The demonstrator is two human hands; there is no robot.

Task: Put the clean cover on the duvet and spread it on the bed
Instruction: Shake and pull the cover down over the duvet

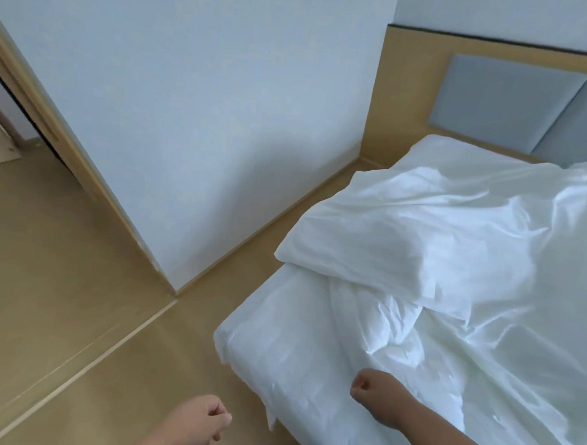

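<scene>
From the head camera, looking down over the near left corner of the bed [257, 354], a crumpled white duvet in its shiny white cover [434, 260] lies heaped across the mattress. It is not spread flat: a thick fold bulges at the middle of the bed's left side, and twisted, wrinkled fabric runs from under that fold down toward the near edge. The near left corner of the bedding hangs a little over the mattress edge, with a small point of cloth drooping toward the floor.

The right hand [366, 389] is low over the wrinkled cover near the foot of the bed, fingers curled tight into a fist, forearm reaching in from the lower right. It looks to be bunched against the fabric, but I cannot tell whether any cloth is actually caught in the fingers. The left hand [202, 419] hangs over the light wooden floor [66, 297], just beside the bed corner, its fingers loosely curled and holding nothing.

Beyond the bed stands a tan wooden headboard with grey padded panels [509, 100]. A pale white wall [206, 119] juts out as a corner on the left, trimmed with a wooden skirting, and a dark door opening [10, 89] shows at the far left edge.
</scene>
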